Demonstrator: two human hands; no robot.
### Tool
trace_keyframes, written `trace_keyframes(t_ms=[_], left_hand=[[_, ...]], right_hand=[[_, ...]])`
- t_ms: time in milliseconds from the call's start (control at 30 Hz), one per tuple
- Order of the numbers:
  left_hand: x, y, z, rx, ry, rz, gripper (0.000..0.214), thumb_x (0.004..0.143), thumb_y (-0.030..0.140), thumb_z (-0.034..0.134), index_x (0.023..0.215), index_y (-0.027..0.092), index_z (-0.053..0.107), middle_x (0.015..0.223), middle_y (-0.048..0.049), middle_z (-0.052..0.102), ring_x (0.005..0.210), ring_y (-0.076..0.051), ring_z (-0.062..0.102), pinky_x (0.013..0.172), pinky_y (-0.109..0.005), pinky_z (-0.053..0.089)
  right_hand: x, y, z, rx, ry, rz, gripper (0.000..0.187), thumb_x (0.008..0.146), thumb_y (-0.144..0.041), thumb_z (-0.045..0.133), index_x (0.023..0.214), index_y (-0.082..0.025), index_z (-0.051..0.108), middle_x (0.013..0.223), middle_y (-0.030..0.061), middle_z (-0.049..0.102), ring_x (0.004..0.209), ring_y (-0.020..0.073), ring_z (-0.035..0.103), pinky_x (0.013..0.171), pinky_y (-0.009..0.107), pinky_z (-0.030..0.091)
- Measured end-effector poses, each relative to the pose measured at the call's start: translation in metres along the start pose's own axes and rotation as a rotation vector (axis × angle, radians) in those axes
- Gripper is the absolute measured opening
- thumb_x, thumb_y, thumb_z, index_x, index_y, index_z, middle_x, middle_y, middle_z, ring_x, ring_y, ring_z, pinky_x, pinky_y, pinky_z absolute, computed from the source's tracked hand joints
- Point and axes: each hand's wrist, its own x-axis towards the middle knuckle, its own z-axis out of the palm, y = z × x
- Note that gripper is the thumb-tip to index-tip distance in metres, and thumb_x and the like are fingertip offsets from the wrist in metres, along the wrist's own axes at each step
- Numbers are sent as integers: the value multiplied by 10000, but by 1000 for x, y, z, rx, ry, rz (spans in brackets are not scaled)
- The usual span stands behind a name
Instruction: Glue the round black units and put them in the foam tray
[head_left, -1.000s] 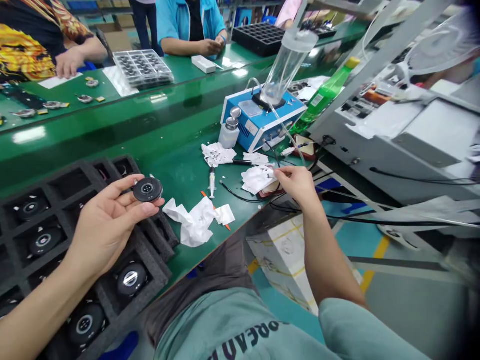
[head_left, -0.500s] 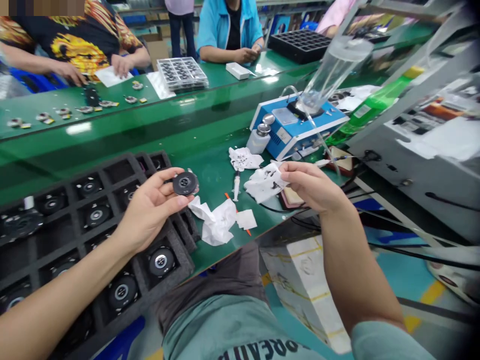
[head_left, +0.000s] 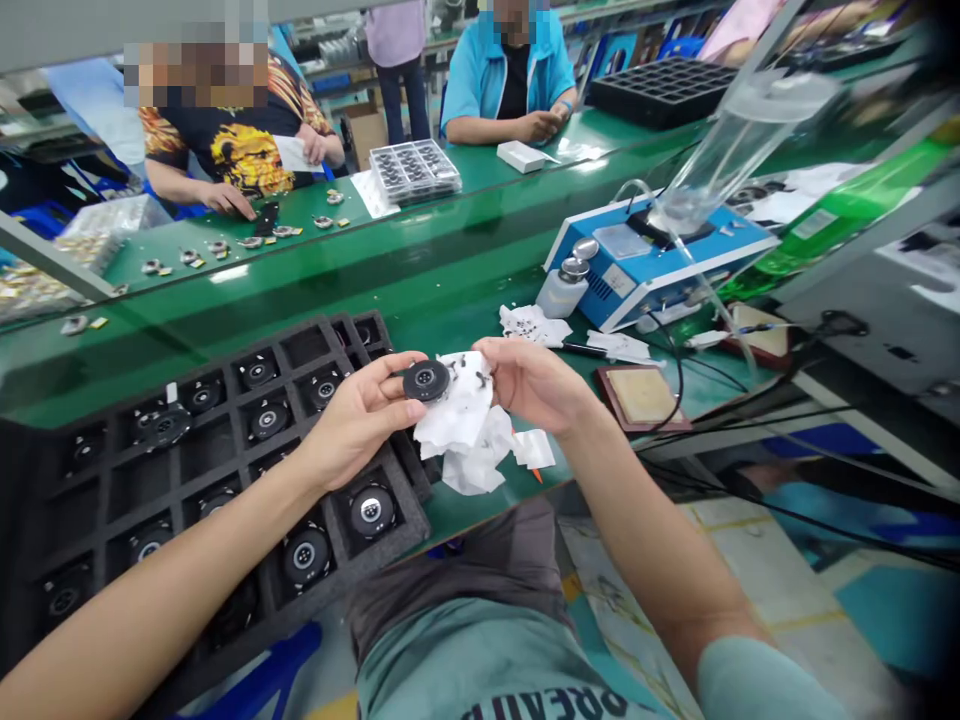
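Now, the left hand [head_left: 358,422] grips a black round component [head_left: 426,381] by its edge, while the right hand [head_left: 534,385] clutches crumpled white tissue [head_left: 461,425], its hold partly hidden.

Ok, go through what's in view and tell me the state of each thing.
left hand, holding the disc
black round disc, gripped at its edge, face up
right hand, holding the wipe
white wipe, crumpled, flecked with black
black foam tray, some pockets hold discs, others empty
white bottle, upright, metal cap on
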Motion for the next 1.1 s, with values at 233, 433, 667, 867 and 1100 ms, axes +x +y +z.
trace_keyframes(t_ms=[233,433,667,867,1100], left_hand=[[3,-1,1,0,86,83,520,690,124,900,1157,171,677,1026,-38,787,928,-130,718,846,-211,563],[4,-5,2,110,80,134,532,681,125,902,1152,177,659,992,-34,794,885,-139,733,820,-229,578],[-1,-7,3,280,-6,46,615,677,146,909,1222,170,625,1002,-61,810,861,-171,770,827,-285,615],[0,-5,2,237,-65,-66,608,676,116,898,1222,138,633,938,-46,808,830,-148,768,816,-265,618],[1,-6,-3,153,-80,-114,583,652,92,899,1165,122,624,855,-26,786,774,-137,755,783,-263,611]], right_hand=[[-22,51,13,329,139,-12,378,876,-514,681,1014,-165,723,922,60,783,829,166,718,795,293,608],[-23,54,22,204,343,-242,203,759,-303,835,830,-185,686,789,-10,707,697,111,645,667,230,555],[-27,43,13,-548,665,-860,81,914,-289,697,898,-219,661,728,-32,629,636,105,569,603,239,469],[-20,46,21,-934,484,-1016,65,941,-192,642,983,-232,671,848,-7,717,714,132,656,675,280,528],[-17,34,22,-1157,180,-1103,151,926,-93,588,989,-214,653,936,49,746,851,176,716,745,318,576]])
